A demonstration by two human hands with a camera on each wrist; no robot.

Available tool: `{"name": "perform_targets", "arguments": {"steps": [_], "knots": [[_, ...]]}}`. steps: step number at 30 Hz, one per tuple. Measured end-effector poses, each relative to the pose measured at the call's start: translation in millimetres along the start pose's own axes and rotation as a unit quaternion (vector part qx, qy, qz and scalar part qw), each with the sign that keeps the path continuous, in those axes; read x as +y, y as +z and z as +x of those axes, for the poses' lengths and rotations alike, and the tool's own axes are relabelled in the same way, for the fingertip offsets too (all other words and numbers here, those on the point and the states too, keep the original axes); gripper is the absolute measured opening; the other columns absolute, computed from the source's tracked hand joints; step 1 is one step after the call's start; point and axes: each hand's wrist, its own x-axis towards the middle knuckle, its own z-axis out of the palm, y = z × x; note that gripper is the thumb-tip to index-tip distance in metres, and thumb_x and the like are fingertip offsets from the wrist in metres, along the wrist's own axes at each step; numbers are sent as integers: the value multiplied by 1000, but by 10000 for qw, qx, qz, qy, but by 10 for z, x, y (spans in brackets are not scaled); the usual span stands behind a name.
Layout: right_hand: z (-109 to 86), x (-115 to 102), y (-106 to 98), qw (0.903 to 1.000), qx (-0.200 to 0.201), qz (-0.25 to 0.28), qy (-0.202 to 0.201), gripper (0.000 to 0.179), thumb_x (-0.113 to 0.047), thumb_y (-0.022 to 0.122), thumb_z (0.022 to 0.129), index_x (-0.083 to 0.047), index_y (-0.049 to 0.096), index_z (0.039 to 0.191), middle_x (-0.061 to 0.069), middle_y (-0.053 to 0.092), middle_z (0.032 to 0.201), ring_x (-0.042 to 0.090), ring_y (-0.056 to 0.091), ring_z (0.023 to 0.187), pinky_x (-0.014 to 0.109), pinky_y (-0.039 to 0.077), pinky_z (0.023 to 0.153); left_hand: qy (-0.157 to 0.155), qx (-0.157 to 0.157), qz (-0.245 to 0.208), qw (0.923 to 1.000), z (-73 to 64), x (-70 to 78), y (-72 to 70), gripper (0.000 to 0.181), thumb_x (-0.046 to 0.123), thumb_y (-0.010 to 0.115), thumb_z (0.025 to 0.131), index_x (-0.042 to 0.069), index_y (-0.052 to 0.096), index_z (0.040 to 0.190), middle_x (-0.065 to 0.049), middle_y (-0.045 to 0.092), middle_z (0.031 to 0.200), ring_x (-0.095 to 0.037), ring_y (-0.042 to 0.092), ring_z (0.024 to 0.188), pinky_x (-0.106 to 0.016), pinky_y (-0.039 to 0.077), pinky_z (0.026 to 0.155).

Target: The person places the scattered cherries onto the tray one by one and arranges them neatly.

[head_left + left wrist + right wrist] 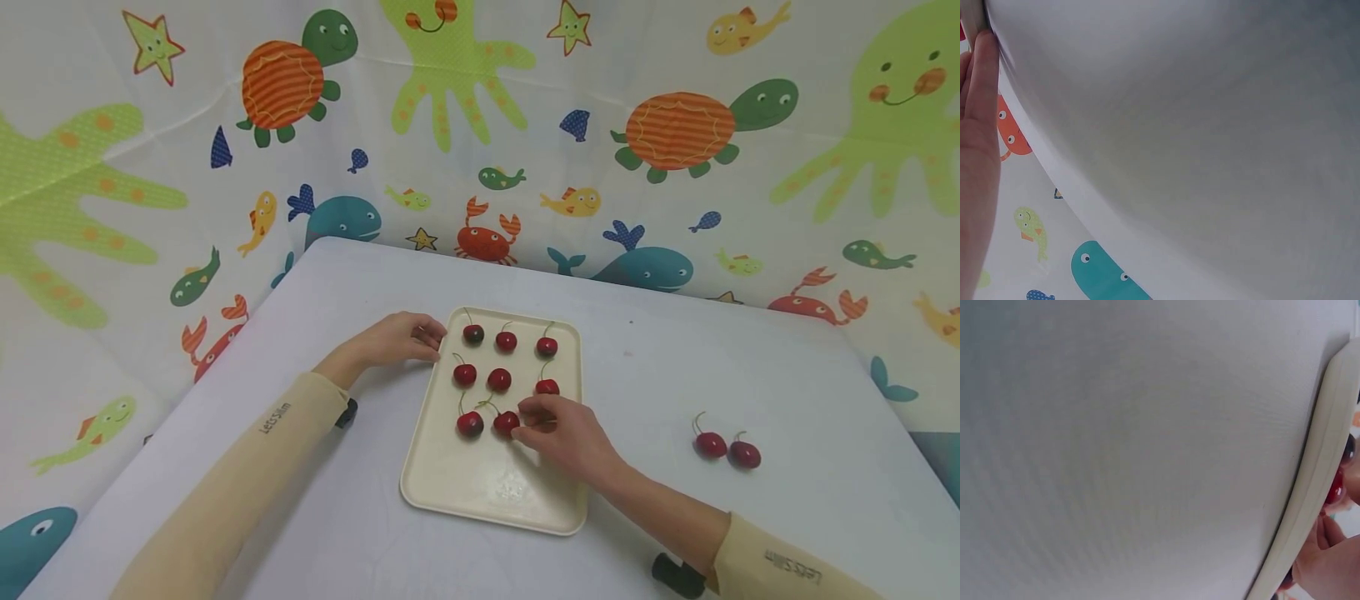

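Observation:
A cream rectangular tray (480, 492) lies on the table, holding several red cherries in rows of three. My left hand (401, 339) is at the tray's upper left rim, fingertips against its edge; the left wrist view shows straight fingers (984, 81) along that edge. Over the tray's right side, my right hand (573, 437) pinches a dark red cherry (506, 424) between thumb and fingertips, at the middle of the nearest row. To its left is another stemmed cherry (470, 425). The right wrist view catches the thumb and fingers (1329, 562) behind the tray's side (1319, 462).
Two more cherries, one left (710, 445) and one right (745, 454), lie on the white tabletop (637, 375) to the right of the tray. Behind the table hangs a curtain (465, 167) printed with sea animals.

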Motion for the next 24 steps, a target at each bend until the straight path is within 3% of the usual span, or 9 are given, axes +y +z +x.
{"name": "perform_targets", "arguments": {"steps": [5, 12, 24], "knots": [[-10, 19, -66, 10000, 86, -16, 35, 31, -19, 80, 82, -14, 71, 111, -6, 68, 95, 14, 67, 92, 31, 56, 81, 7, 4, 3, 10000, 0, -6, 8, 44, 17, 73, 89, 5, 60, 129, -9, 67, 114, -22, 62, 107, -41, 48, 99], [-49, 56, -195, 9998, 145, -85, 83, 37, -23, 77, 86, -14, 68, 120, 0, 67, 115, 22, 65, 106, 36, 56, 85, 6, 23, -21, 10000, 1, -13, 10, 43, 17, 73, 89, 5, 60, 128, -8, 67, 113, -22, 62, 107, -40, 48, 99], [-159, 156, -362, 9991, 283, -220, 214, 44, -27, 75, 86, -11, 64, 126, 5, 66, 119, 27, 63, 112, 39, 54, 88, 17, 13, -50, 10000, 12, -20, 6, 43, 17, 73, 89, 5, 60, 128, -8, 67, 113, -22, 61, 106, -40, 49, 98]]}}
